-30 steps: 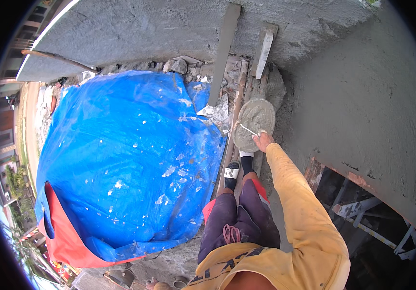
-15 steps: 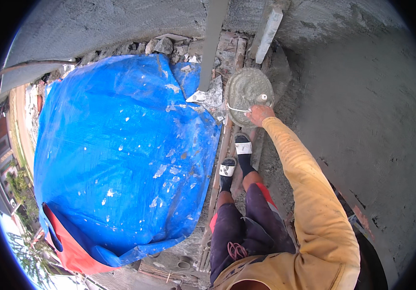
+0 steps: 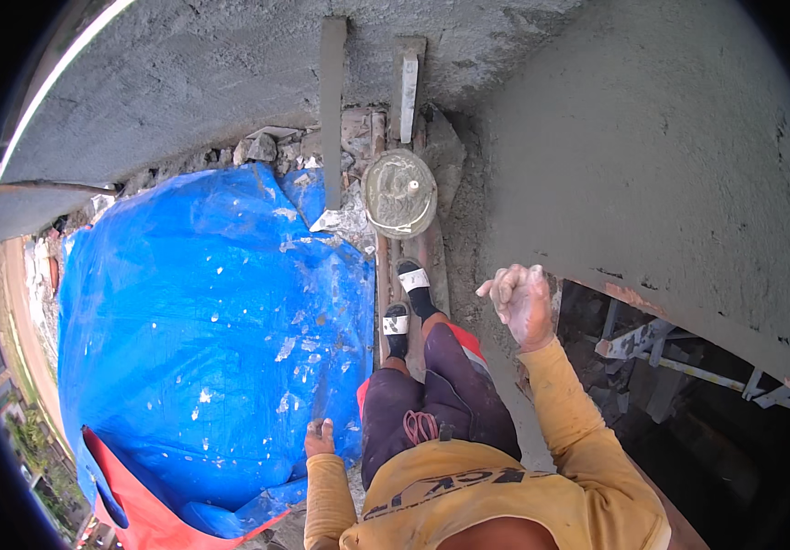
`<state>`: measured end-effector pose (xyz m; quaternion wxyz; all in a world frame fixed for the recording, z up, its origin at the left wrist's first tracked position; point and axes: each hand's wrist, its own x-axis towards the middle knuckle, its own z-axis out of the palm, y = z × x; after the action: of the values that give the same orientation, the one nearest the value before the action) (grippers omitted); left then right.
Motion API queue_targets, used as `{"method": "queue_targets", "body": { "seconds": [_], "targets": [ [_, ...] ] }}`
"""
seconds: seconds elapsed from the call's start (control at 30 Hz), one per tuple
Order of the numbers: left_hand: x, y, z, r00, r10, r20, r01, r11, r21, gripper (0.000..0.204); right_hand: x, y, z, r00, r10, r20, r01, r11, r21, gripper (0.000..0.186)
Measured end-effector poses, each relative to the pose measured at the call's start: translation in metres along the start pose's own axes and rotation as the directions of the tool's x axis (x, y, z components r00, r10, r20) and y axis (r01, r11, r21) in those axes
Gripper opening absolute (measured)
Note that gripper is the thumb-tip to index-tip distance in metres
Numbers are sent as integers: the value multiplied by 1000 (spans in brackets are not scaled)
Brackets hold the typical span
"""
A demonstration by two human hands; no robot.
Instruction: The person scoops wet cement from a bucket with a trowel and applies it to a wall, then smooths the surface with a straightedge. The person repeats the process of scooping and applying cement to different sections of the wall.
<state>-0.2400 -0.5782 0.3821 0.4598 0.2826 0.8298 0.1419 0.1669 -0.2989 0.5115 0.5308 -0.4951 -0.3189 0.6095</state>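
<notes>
Using strips (image 3: 382,280) seemingly as footing, the bucket (image 3: 401,193) stood upper centre; right hand (image 3: 521,304) half-curled, empty; left hand (image 3: 320,438) too foreshortened to tell.

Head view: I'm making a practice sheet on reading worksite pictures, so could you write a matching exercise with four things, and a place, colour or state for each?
Things:
1. Bucket
2. Tarp
3. Right hand
4. Left hand

Places, colours and states:
A. Left of the dark shorts in the picture
B. Round, untouched, beyond the sandals
C. Above and right of the shorts in the picture, fingers bent, holding nothing
D. Blue, dotted with pale spots

Right pairs: 1-B, 2-D, 3-C, 4-A
</notes>
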Motion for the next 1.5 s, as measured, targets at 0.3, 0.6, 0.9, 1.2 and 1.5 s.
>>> {"method": "queue_targets", "body": {
  "seconds": [0.3,0.6,0.9,1.2,1.5],
  "targets": [
    [81,-90,-54,998,10,-54,9,941,338,41,-167,-260,73,435,-651,622,810,584,44,66],
    [106,-70,-2,984,179,18,-175,933,315,40,-289,-240,47,447,-596,667,878,434,-200,65],
    [91,-63,13,879,439,187,-477,793,379,40,-393,-224,39,487,-598,637,872,370,-320,68],
    [85,-80,18,874,447,190,-486,785,386,43,-437,-180,9,536,-677,505,842,473,-260,74],
    [74,-92,1,916,330,228,-399,806,438,42,-494,173,-97,561,391,-730,-790,516,-331,59]
  ]
}}
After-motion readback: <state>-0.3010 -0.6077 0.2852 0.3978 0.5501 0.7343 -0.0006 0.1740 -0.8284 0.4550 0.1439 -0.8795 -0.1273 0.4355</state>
